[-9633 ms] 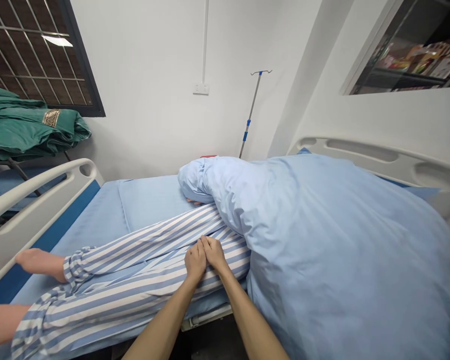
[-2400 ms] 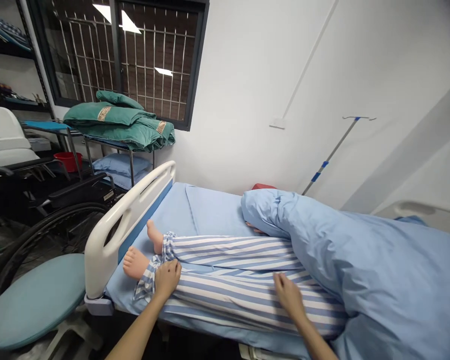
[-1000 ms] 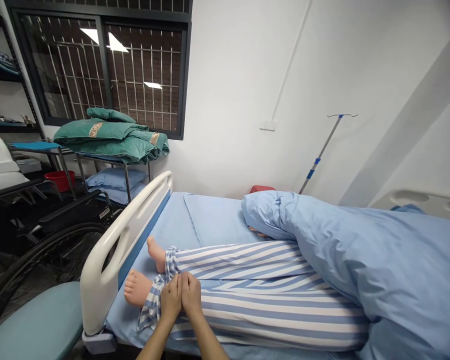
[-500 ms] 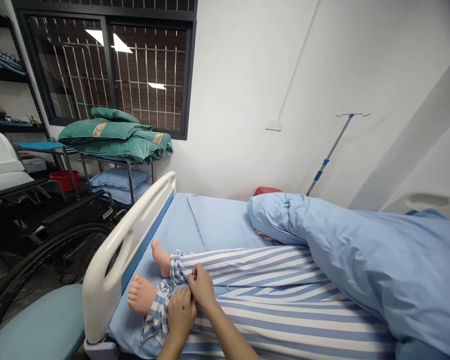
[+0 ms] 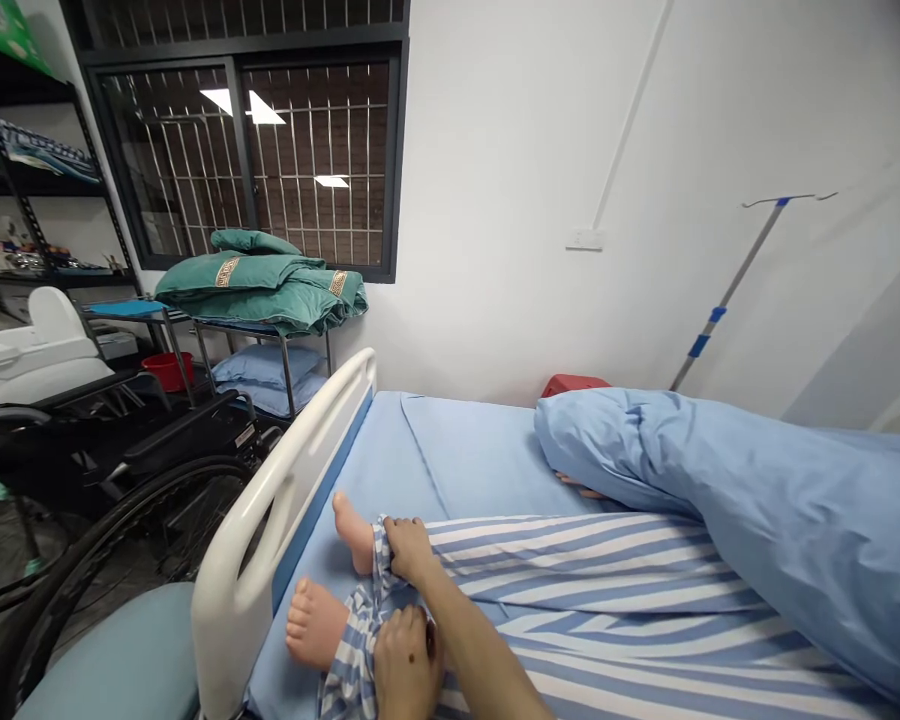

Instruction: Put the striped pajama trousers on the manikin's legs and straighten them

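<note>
A manikin lies on the bed in blue-and-white striped trousers (image 5: 570, 545), with two bare feet sticking out of the cuffs. My right hand (image 5: 409, 550) is at the far trouser leg just above the ankle, its fingers curled onto the cloth by the far foot (image 5: 353, 534). Closer to me, my left hand (image 5: 407, 660) lies on the near trouser leg with bent fingers gripping the fabric. Its fingertips are partly hidden. Beside it, the near foot (image 5: 316, 624) points toward the footboard, toes up.
A white footboard (image 5: 221, 590) borders the bed at left. Beyond it stand a wheelchair (image 5: 195, 450) and a teal padded seat (image 5: 124, 660). A bunched blue quilt (image 5: 780, 500) covers the manikin's upper part. An IV pole (image 5: 735, 280) rises behind the bed.
My right hand has moved apart from my left hand, toward the far trouser cuff. My left hand stays on the near leg. The view has shifted, so the scene sits farther right.
</note>
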Demonstrator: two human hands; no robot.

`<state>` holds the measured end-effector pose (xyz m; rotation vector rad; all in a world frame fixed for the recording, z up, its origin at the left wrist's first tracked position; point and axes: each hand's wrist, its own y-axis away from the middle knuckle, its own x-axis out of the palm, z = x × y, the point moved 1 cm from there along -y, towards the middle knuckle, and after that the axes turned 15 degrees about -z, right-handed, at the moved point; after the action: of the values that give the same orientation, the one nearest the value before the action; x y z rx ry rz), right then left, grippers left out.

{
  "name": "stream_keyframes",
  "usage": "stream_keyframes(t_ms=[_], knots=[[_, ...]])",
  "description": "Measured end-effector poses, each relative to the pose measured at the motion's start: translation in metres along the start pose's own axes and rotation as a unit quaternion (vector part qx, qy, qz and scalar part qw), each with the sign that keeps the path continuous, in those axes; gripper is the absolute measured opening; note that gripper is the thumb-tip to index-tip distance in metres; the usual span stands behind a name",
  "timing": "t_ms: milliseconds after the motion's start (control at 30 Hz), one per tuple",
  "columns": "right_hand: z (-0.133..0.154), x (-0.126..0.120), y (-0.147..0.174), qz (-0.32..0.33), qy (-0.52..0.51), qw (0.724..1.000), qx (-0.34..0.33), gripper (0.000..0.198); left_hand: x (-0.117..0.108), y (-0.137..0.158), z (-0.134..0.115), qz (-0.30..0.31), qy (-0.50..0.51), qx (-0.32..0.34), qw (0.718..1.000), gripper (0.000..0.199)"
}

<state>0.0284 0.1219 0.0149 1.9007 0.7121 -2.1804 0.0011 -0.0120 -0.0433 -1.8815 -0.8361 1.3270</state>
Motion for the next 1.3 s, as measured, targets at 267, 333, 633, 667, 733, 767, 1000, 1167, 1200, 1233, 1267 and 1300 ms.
stream_keyframes(t_ms=[267, 333, 633, 667, 733, 767, 1000, 1167, 1200, 1233, 1267, 1300], knots=[[-0.017, -0.008, -0.021, -0.016, -0.007, 1.000, 0.005, 0.049, -0.003, -0.006, -0.005, 0.051, 0.008, -0.031, 0.998, 0.018], [-0.012, 0.000, -0.014, -0.015, -0.009, 1.000, 0.005, 0.052, -0.001, -0.003, -0.004, 0.048, 0.006, -0.032, 0.998, 0.017], [-0.013, -0.018, 0.006, -0.014, -0.045, 0.998, 0.052, 0.062, -0.002, -0.005, -0.005, 0.037, 0.004, -0.020, 0.999, 0.014], [-0.015, -0.024, 0.014, -0.034, -0.060, 0.996, 0.058, 0.057, -0.003, -0.005, -0.005, 0.032, 0.006, -0.019, 0.999, 0.014], [-0.019, -0.033, 0.038, -0.075, -0.107, 0.989, 0.073, 0.045, -0.003, -0.005, -0.004, 0.020, 0.011, -0.018, 1.000, 0.015], [-0.020, -0.035, 0.055, -0.091, -0.137, 0.983, 0.079, 0.041, -0.004, -0.005, -0.004, 0.016, 0.015, -0.015, 1.000, 0.015], [-0.014, -0.035, 0.159, -0.022, -0.118, 0.992, 0.023, 0.056, -0.010, -0.009, 0.001, 0.015, 0.021, 0.024, 0.999, 0.021], [-0.001, -0.030, 0.161, 0.051, -0.039, 0.998, 0.028, 0.096, -0.010, -0.010, 0.006, 0.051, 0.020, 0.038, 0.998, 0.025], [0.001, -0.029, 0.157, 0.057, -0.027, 0.997, 0.037, 0.100, -0.010, -0.009, 0.007, 0.065, 0.017, 0.032, 0.997, 0.025], [0.003, -0.029, 0.154, 0.060, -0.017, 0.997, 0.043, 0.104, -0.009, -0.010, 0.007, 0.083, 0.013, 0.022, 0.996, 0.026], [0.004, -0.031, 0.151, 0.062, -0.009, 0.997, 0.045, 0.107, -0.009, -0.010, 0.008, 0.103, 0.008, 0.010, 0.995, 0.027], [0.005, -0.033, 0.149, 0.065, -0.002, 0.997, 0.043, 0.110, -0.010, -0.013, 0.007, 0.124, 0.004, -0.003, 0.992, 0.028]])
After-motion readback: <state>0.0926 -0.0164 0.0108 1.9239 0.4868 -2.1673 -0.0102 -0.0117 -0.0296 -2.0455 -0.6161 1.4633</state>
